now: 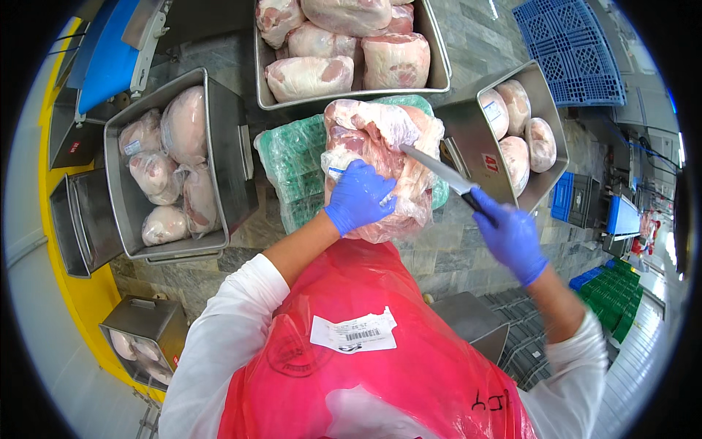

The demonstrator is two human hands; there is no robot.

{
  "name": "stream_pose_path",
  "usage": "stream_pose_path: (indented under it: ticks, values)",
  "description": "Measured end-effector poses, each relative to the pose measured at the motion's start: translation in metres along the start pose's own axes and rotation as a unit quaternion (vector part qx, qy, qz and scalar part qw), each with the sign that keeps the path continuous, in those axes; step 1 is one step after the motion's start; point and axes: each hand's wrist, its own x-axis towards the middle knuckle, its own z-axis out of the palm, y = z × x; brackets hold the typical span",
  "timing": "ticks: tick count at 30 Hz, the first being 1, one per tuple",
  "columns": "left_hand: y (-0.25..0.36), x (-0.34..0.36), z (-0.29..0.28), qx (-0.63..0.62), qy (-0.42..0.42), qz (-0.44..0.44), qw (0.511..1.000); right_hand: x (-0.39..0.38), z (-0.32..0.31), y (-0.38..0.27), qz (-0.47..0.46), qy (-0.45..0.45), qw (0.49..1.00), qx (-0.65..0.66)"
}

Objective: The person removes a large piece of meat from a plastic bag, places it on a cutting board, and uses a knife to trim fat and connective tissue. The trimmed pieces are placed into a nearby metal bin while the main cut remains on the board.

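Observation:
A large piece of raw pink meat (369,140), partly covered by clear plastic wrap (338,159), lies in front of me on a green crate (289,164) that is itself wrapped in film. My left hand (360,196), in a blue glove, presses on the near left part of the meat with its fingers curled into the plastic wrap. In my right hand (510,238), also gloved in blue, is the black handle of a knife (439,168). The long blade points up and left, its tip at the right side of the meat.
A steel bin (354,96) of large meat cuts stands beyond the crate. Steel bins with bagged meat flank me at left (218,157) and right (528,199). A blue plastic pallet (570,51) is at the far right, and green crates (610,300) are stacked lower right.

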Motion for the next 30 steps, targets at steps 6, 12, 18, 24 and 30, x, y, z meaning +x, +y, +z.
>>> stream_pose_path:
  ticks: [6, 12, 18, 24, 30]
  values:
    - [0.009, 0.001, 0.004, 0.034, -0.049, 0.013, 0.998, -0.072, 0.187, 0.019, 0.092, 0.177, 0.954, 0.226]
    - [0.016, -0.003, 0.011, 0.079, 0.052, 0.041, 0.995, -0.061, 0.306, -0.018, 0.090, 0.324, 0.886, 0.320]
    - [0.026, -0.005, 0.008, 0.100, 0.039, 0.009, 0.994, -0.060, 0.320, -0.034, 0.129, 0.315, 0.872, 0.353]
    - [0.067, -0.008, 0.021, -0.014, 0.011, -0.101, 0.995, -0.068, 0.322, -0.043, 0.118, 0.297, 0.837, 0.444]
    - [0.087, -0.015, 0.012, -0.002, -0.028, -0.185, 0.982, -0.087, 0.273, -0.046, 0.112, 0.235, 0.868, 0.423]
